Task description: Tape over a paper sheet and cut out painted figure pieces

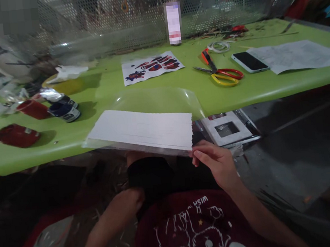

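First, we note the left hand (131,199) curled beside black fabric (149,174); we cannot tell whether it grips anything. Next, we locate the glossy clear plastic sheet (156,96) overhanging the green table (104,80), with white paper (148,129), serrated at right. Our right hand (213,161) pinches the sheet's near-right corner.

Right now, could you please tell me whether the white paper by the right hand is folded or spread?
Spread, it seems: the white paper shows one broad, flat face, with the right hand near its corner.
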